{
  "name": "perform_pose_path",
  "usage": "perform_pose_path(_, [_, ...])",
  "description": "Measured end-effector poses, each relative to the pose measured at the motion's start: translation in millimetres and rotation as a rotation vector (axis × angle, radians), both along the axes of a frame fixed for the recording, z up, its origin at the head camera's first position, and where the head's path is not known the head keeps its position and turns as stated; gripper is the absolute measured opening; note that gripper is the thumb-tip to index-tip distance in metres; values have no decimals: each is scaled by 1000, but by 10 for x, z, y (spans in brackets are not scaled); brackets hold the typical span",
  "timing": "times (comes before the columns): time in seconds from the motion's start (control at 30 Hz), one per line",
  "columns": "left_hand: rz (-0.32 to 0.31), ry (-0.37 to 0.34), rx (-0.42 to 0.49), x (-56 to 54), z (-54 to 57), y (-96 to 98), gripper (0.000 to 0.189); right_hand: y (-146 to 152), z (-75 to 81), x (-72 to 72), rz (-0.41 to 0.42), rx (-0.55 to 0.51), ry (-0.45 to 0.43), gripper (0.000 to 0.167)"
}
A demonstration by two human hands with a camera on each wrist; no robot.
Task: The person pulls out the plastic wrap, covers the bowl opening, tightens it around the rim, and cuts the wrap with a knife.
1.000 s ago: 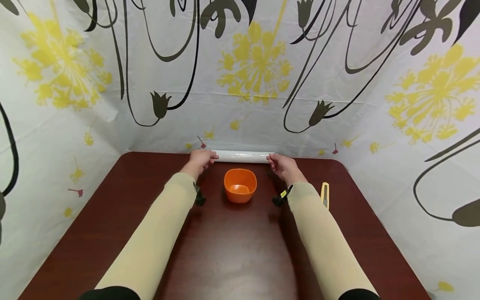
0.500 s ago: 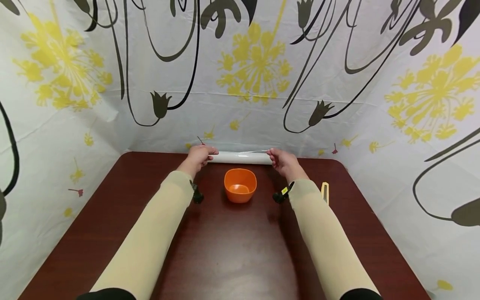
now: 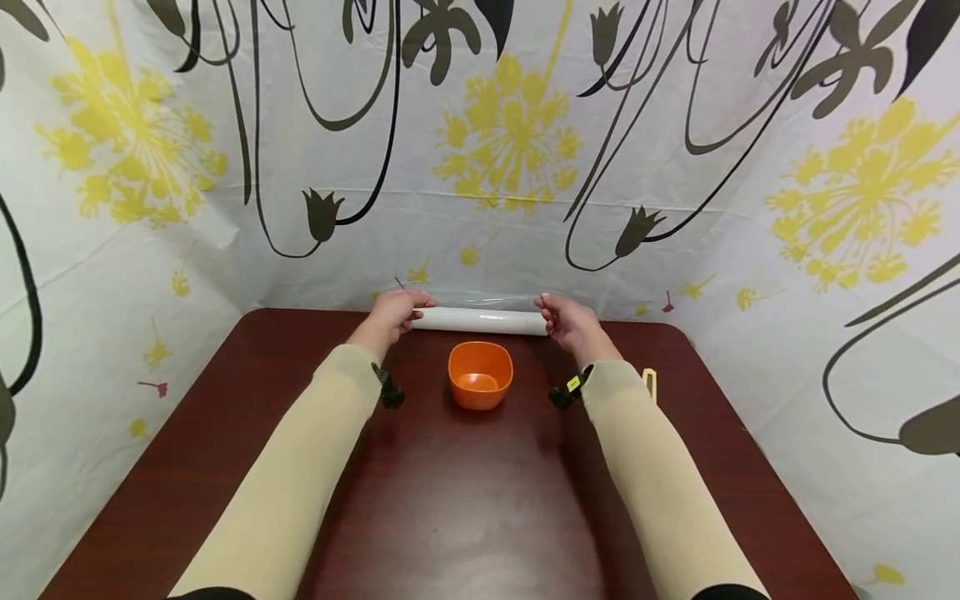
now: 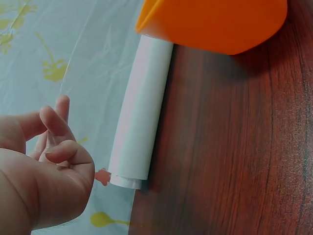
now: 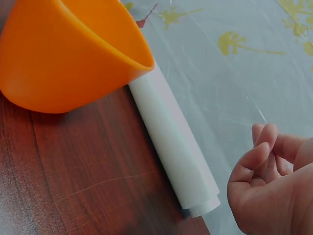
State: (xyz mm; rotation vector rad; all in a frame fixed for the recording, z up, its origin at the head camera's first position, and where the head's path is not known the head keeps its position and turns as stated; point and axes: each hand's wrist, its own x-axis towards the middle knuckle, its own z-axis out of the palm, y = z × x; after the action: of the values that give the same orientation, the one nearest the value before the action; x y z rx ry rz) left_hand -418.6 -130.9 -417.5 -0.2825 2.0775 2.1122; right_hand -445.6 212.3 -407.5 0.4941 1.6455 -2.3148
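Note:
A white roll of clear cling film (image 3: 480, 320) lies along the far edge of the table, behind an orange bowl (image 3: 480, 385). My left hand (image 3: 393, 317) pinches one corner of the thin film (image 3: 487, 301) just above the roll's left end. At the other end, my right hand (image 3: 572, 325) pinches the film's opposite corner between thumb and fingers. The stretched edge shows as a faint shiny line between both hands. Both wrist views show the roll (image 4: 139, 112) beside the hands, its far part hidden behind the bowl (image 5: 73, 63).
A yellow utility knife (image 3: 650, 383) lies on the table right of my right forearm, partly covered by the sleeve. Patterned white sheeting (image 3: 495, 242) hangs directly behind the table's far edge and along both sides. The dark red wooden tabletop (image 3: 465, 508) extends toward me.
Both hands have risen a little off the roll, drawing the film's edge up and away from it. My left hand has shifted slightly left. Bowl and knife stay put.

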Motion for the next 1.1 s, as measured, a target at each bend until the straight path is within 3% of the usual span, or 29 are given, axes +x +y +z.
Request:
perform_pose_path(0.27, [9, 5, 7, 28, 80, -11, 42, 10, 68, 32, -5, -14, 9, 9])
perform_pose_path(0.67, [-8, 11, -4, 133, 234, -46, 45, 27, 202, 90, 18, -2, 40, 9])
perform_pose_path(1.1, [-3, 61, 85, 160, 329, -32, 46, 63, 398, 157, 59, 5, 77, 11])
